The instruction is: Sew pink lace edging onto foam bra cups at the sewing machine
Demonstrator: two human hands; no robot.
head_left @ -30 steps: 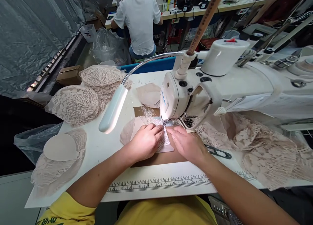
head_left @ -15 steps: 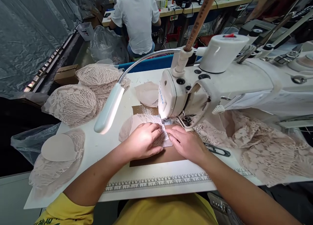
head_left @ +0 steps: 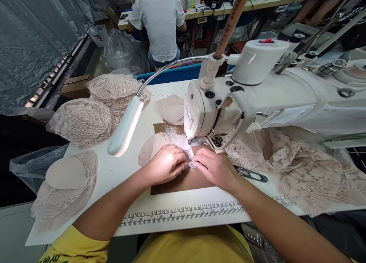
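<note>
A pale lace piece (head_left: 160, 143) lies under the needle area of a white sewing machine (head_left: 200, 110), on a brown plate (head_left: 183, 183). My left hand (head_left: 167, 164) is closed with its fingertips pinching the lace's near edge. From the other side, my right hand (head_left: 215, 167) pinches the same edge just in front of the presser foot, the fingertips of both hands close together. Another pale fabric piece (head_left: 170, 108) rests behind the plate. A dark slotted metal tool (head_left: 251, 174) lies beside my right hand.
Stacked lace cups (head_left: 81, 120) stand at the left back, with a smooth beige pad (head_left: 67, 172) on lace nearer. A gooseneck lamp (head_left: 126, 127) hangs over the table. Bunched lace (head_left: 309, 167) covers the right side. A person in white (head_left: 162, 26) sits beyond.
My left hand has gone from lying flat on the lace to pinching its near edge. My right fingers have curled onto that edge, which is now gathered up.
</note>
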